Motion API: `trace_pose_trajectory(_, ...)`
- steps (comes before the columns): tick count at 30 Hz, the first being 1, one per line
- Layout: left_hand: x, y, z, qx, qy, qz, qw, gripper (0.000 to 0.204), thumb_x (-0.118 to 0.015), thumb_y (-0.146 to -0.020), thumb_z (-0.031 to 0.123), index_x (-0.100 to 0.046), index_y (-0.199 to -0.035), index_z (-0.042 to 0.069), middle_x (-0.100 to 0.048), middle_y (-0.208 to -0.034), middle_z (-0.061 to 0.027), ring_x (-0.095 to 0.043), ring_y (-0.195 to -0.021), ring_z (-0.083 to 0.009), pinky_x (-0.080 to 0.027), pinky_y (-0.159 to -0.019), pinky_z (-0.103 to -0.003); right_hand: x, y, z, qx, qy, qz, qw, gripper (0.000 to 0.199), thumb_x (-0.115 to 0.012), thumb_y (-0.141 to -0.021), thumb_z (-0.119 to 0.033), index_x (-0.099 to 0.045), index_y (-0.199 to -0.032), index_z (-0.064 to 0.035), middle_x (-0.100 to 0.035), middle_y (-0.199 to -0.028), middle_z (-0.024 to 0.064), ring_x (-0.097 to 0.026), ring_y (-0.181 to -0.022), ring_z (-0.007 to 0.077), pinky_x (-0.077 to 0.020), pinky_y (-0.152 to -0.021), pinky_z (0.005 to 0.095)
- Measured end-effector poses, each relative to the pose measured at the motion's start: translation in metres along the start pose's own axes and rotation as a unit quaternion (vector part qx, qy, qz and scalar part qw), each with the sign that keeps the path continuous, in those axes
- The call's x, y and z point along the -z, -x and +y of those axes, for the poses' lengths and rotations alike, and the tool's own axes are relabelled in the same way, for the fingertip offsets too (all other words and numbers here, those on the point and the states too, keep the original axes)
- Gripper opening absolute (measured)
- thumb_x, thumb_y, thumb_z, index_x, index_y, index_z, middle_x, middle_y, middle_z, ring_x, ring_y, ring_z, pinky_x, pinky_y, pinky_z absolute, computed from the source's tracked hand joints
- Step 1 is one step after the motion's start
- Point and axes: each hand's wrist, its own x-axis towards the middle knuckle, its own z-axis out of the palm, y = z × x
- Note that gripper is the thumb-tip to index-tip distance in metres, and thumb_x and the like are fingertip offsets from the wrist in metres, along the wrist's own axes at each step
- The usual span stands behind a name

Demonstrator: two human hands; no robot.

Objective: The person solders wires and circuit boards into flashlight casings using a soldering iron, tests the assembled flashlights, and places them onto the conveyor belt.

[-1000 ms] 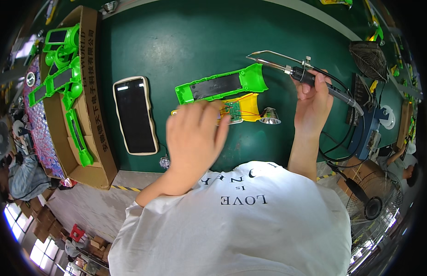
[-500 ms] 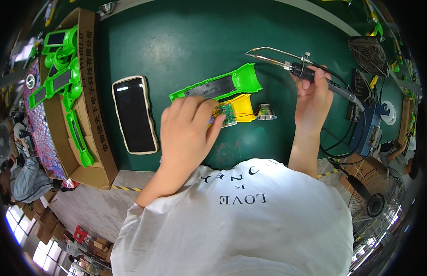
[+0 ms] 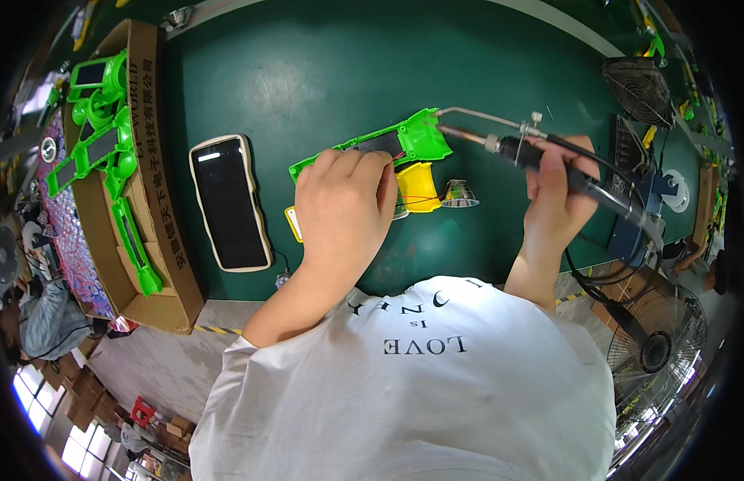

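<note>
- I had the left hand (image 3: 344, 204) palm down over the middle of the desk (image 3: 308, 88), its fingers bunched at the green shell (image 3: 424, 138); the fingertips were hidden, so I could not tell whether they pinched anything.
- I had the right hand (image 3: 558, 184) toward the desk's right edge, fingers curled around the black handle of a soldering iron (image 3: 512, 150).
- The iron's tip and the slim metal tube (image 3: 484, 118) above it pointed left, at the green shell's flared end; contact could not be judged.
- Green shell: mid-desk, long and slanted, flared end toward the right edge, a dark panel (image 3: 382, 144) along its inside.
- Yellow shell (image 3: 420, 188): just beside the green one, on the side toward the near edge, partly covered by the left hand. Red wires (image 3: 420, 198) ran across it toward a silver reflector cup (image 3: 458, 194) at its right.
- I noted a phone (image 3: 228, 204), dark screen up, between the left hand and the desk's left edge.
- Carton (image 3: 175, 264) at that left edge, green parts (image 3: 103, 152) piled inside.
- Blue box (image 3: 628, 240) near the right edge; black grille (image 3: 638, 100) toward the far right corner.
</note>
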Motion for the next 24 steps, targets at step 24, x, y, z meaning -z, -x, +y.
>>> trace_pose_trajectory(24, 0.001, -0.016, 0.003, 0.024, -0.122, -0.109, 0.986, 0.005, -0.061, -0.066, 0.008, -0.062, -0.063, 0.005, -0.059, -0.063, -0.0067, -0.056, -0.062, -0.0231, -0.043, -0.057, -0.034, -0.021, 0.005, -0.006, 0.026, 0.062, -0.165, 0.984, 0.013, -0.065, -0.073, 0.000, -0.054, -0.070, 0.0064, -0.049, -0.061, 0.0039, -0.043, -0.047, 0.0044, -0.0327, -0.043, 0.0180)
